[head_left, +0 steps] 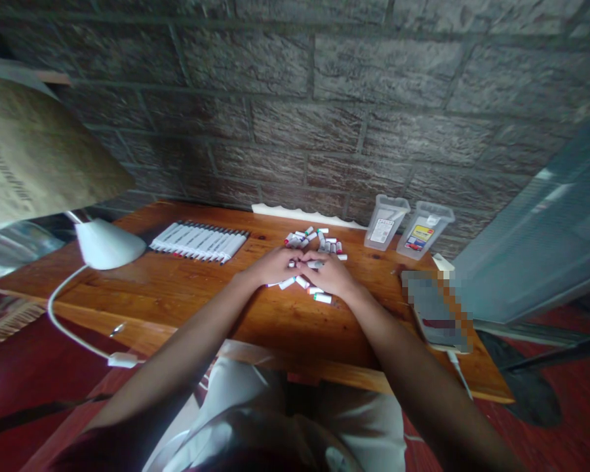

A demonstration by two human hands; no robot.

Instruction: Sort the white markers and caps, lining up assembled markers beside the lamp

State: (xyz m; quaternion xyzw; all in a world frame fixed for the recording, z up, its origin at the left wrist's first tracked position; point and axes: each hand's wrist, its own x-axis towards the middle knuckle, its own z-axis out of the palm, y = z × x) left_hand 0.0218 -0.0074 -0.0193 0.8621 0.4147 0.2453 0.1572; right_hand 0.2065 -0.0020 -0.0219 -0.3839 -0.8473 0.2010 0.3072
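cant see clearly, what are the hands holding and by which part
The right hand seems to pinch a white marker at one end, but the grip cannot be told; the left hand shows nothing held.

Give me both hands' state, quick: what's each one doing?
Left hand: open, nothing visibly held.
Right hand: on a small white marker; cannot tell whether it grips it.

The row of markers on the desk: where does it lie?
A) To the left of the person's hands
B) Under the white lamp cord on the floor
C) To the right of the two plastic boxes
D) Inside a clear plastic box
A: the row of markers lies side by side on the desk, left of the left hand.
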